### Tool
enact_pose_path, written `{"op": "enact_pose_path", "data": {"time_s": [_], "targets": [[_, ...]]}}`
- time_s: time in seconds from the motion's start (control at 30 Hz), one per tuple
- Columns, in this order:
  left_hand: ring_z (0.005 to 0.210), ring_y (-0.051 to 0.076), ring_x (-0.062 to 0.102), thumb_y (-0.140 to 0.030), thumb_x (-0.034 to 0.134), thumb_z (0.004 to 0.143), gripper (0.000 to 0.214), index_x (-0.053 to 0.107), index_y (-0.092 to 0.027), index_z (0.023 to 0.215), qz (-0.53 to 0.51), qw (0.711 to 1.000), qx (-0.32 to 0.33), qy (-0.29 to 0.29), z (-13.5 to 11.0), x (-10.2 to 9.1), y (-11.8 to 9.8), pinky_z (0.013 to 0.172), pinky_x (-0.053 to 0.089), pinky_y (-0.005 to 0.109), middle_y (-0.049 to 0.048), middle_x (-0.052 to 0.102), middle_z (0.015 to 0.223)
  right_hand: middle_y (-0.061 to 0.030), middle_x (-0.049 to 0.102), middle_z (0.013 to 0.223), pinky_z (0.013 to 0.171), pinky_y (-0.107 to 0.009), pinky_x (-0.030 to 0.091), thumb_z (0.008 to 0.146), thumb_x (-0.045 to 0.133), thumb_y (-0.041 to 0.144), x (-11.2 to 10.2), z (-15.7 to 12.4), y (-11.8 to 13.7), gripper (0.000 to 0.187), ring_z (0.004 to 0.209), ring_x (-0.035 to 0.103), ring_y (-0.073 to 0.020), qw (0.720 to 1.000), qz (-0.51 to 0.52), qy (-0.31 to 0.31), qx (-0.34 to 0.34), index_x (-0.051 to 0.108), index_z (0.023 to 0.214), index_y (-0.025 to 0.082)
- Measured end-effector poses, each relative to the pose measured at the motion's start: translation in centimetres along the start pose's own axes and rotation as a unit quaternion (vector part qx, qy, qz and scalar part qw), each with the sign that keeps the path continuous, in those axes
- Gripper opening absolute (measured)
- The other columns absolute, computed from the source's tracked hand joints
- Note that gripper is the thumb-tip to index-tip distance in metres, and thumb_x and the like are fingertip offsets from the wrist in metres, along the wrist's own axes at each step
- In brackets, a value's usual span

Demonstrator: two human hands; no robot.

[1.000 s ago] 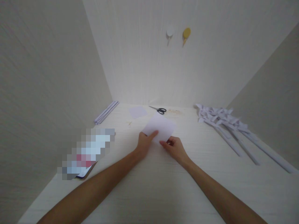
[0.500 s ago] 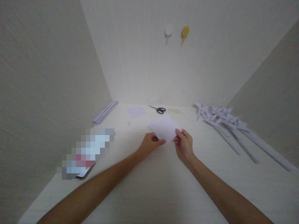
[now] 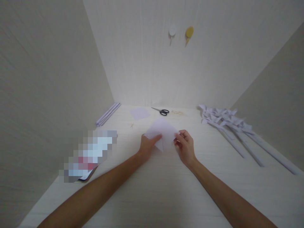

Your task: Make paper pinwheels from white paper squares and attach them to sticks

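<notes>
A white sheet of paper (image 3: 163, 129) lies on the pale table (image 3: 152, 190) in front of me, turned like a diamond with one corner pointing toward me. My left hand (image 3: 147, 146) presses on its left corner, forefinger stretched across the sheet and the other fingers curled. My right hand (image 3: 185, 146) pinches the sheet's right corner between thumb and fingers.
Black-handled scissors (image 3: 161, 111) and a smaller paper square (image 3: 139, 113) lie farther back. Rolled paper sticks (image 3: 108, 113) rest by the left wall. Several paper pinwheels on sticks (image 3: 234, 129) lie at the right. A blurred-out item (image 3: 87, 155) sits at the left. Two hooks (image 3: 180, 32) hang on the back wall.
The sheet has been turned on the table. My left hand went from pinching its near corner to pressing its left corner, and my right hand stayed at the right corner.
</notes>
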State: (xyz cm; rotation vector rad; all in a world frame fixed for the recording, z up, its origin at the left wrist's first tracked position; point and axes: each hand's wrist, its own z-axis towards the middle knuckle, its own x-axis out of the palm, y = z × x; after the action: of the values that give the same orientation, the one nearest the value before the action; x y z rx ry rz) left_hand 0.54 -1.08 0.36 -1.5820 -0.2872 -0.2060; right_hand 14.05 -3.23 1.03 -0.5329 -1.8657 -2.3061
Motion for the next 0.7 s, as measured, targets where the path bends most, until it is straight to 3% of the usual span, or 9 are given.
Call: {"op": "enact_pose_path", "data": {"time_s": [0.13, 0.27, 0.4, 0.7], "targets": [[0.066, 0.018, 0.059, -0.027, 0.070, 0.046, 0.035, 0.062, -0.010, 0.075, -0.004, 1.000, -0.009, -0.027, 0.23, -0.06, -0.02, 0.062, 0.047, 0.031, 0.0088, 0.064, 0.077, 0.0006, 0.048, 0.087, 0.059, -0.021, 0.039, 0.060, 0.056, 0.012, -0.23, -0.09, 0.08, 0.013, 0.072, 0.049, -0.0100, 0.993, -0.014, 0.029, -0.112, 0.047, 0.066, 0.020], [0.066, 0.017, 0.059, -0.026, 0.069, 0.047, 0.033, 0.062, -0.010, 0.074, -0.016, 1.000, -0.004, -0.016, 0.17, 0.00, -0.29, 0.064, 0.047, 0.032, 0.0079, 0.065, 0.077, -0.0030, 0.043, 0.096, 0.070, -0.028, 0.041, 0.060, 0.054, 0.010, -0.24, -0.17, -0.30, 0.013, 0.089, 0.046, -0.0164, 0.972, -0.138, 0.122, -0.143, 0.056, 0.068, 0.021], [0.068, 0.018, 0.059, -0.025, 0.069, 0.048, 0.032, 0.061, -0.010, 0.076, -0.010, 1.000, 0.002, 0.003, -0.01, 0.07, -0.49, 0.065, 0.046, 0.032, 0.0086, 0.065, 0.079, -0.0028, 0.047, 0.087, 0.066, -0.027, 0.044, 0.061, 0.052, 0.005, -0.09, -0.33, -0.77, 0.023, 0.084, 0.049, -0.0159, 0.950, -0.232, 0.163, -0.132, 0.060, 0.072, 0.023], [0.065, 0.017, 0.058, -0.026, 0.068, 0.049, 0.032, 0.062, -0.010, 0.076, -0.015, 1.000, -0.003, 0.018, -0.21, 0.08, -0.64, 0.063, 0.046, 0.032, 0.0074, 0.065, 0.075, -0.0026, 0.050, 0.078, 0.059, -0.025, 0.044, 0.055, 0.064, 0.015, 0.17, -0.41, -0.45, 0.010, 0.072, 0.050, -0.0140, 0.953, -0.251, 0.129, -0.107, 0.063, 0.063, 0.021]]}}
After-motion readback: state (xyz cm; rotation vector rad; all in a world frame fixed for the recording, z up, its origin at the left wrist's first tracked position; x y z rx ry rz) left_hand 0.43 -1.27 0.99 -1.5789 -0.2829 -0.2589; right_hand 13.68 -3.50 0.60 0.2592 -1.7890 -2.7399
